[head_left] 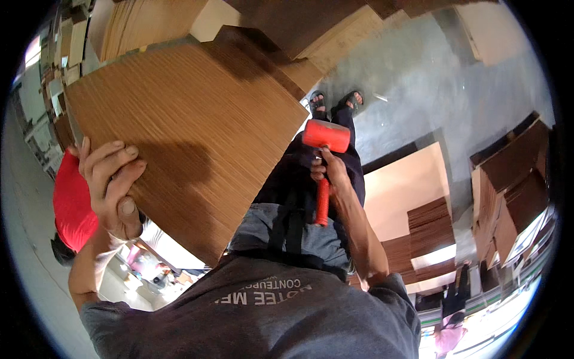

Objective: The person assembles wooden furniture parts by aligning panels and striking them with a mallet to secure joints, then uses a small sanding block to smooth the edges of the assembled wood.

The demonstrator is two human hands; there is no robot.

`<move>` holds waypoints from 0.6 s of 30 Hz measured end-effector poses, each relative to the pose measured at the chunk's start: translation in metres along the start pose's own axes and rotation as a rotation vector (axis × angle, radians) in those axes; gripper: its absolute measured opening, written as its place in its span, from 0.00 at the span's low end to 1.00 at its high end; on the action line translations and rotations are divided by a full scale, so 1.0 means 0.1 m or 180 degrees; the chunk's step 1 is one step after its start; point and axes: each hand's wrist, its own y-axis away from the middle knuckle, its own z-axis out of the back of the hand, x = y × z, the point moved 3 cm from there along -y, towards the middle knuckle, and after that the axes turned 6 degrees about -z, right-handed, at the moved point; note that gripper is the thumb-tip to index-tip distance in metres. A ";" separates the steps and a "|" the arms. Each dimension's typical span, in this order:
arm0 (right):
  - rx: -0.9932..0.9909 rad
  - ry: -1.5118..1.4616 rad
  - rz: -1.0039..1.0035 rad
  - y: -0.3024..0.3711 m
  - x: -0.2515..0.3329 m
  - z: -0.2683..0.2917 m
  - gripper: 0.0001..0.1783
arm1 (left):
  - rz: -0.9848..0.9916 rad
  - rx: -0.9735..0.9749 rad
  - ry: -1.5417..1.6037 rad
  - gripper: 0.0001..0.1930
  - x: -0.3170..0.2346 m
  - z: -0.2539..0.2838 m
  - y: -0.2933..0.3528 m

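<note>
Nearest, along the lower edge, is the person's dark grey T-shirt [287, 317], with pale lettering across the chest, upside down in this view. Above it, the right hand [330, 170] holds a red mallet [327, 136], its fingers closed around the upper part of the handle, just below the head. The thumb points up toward the mallet's head, and the rest of the handle sticks out below the fist toward the waist. The mallet's head shows above the person's dark trousers [278, 176], near the right corner of a large brown wood-grain panel [185, 131].

This panel fills the left and middle of the view. The left hand [112, 185] is at its left edge, fingers bent and slightly spread, the thumb lower down; whether they grip the panel or only rest against it, I cannot tell.

Further off, the feet in dark sandals [354, 100] stand on the grey floor [412, 102]. To the right lie a pale sheet [400, 191] and dark brown panels [429, 227], with a stack of boards [508, 191] beyond. Past the left hand is someone in a red top [75, 206]; at the lower right, well apart, is another person in pink [449, 338].
</note>
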 end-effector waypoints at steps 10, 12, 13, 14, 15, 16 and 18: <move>-0.0938 0.3125 0.1415 0.59 0.92 -0.08 0.18 | 0.0005 -0.0283 -0.0084 0.21 -0.01 0.01 -0.08; -0.0875 0.3350 0.1509 0.58 0.99 -0.16 0.18 | -0.0018 -0.0329 -0.0081 0.20 0.00 0.01 -0.05; -0.0761 0.3305 0.1490 0.56 0.98 -0.20 0.18 | -0.0020 -0.0357 -0.0077 0.20 0.01 0.00 -0.04; -0.0752 0.3366 0.1423 0.55 0.95 -0.25 0.18 | -0.0023 -0.0385 -0.0073 0.20 0.00 0.00 -0.03; -0.0751 0.3409 0.1365 0.55 0.91 -0.32 0.18 | -0.0046 -0.0412 -0.0069 0.20 0.00 0.00 -0.04; -0.0749 0.3450 0.1308 0.56 0.87 -0.39 0.17 | -0.0055 -0.0406 -0.0074 0.20 0.00 0.00 -0.05; -0.0599 0.3349 0.1099 0.58 0.76 -0.49 0.15 | -0.0075 -0.0392 -0.0085 0.19 0.01 0.01 -0.06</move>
